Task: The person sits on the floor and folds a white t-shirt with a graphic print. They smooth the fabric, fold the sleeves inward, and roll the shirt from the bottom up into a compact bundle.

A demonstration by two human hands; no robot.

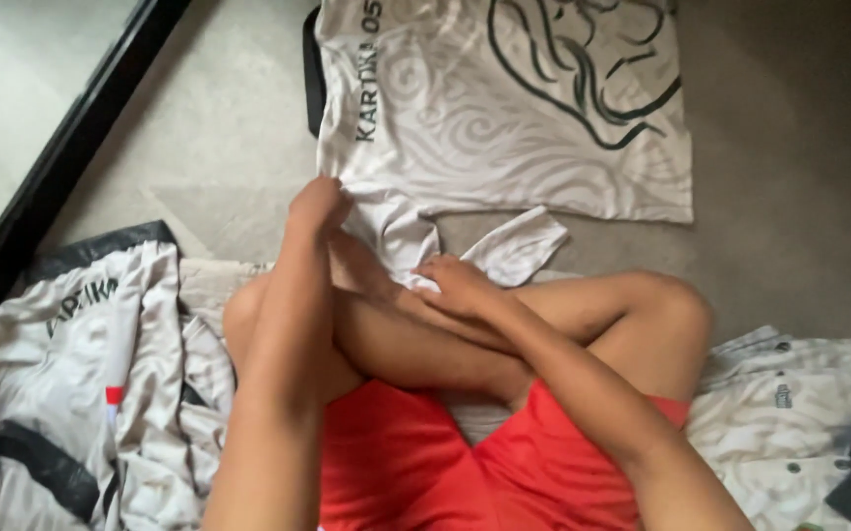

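A white patterned jersey (504,108) lies spread on the floor (219,128) at twelve o'clock. The left hand (319,205) pinches its lower edge at ten o'clock; the right hand (455,283) presses flat, open, on a sleeve (524,246) centre.

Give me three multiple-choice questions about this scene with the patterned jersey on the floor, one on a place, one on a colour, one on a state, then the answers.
1. Where does the left hand rest?
A. On the lower corner of the spread white swirl-patterned jersey
B. On the black frame
C. On the red shorts

2. What colour are the shorts the seated person wears?
A. Blue
B. Red
C. Grey

3. How does the jersey in front of the person lie?
A. Rolled into a ball
B. Hung up
C. Spread flat on the beige carpet

Answers: 1 A, the fingers press its hem corner. 2 B, bright red cloth covers the lap. 3 C, its body lies flat, with the right hand on a folded sleeve.
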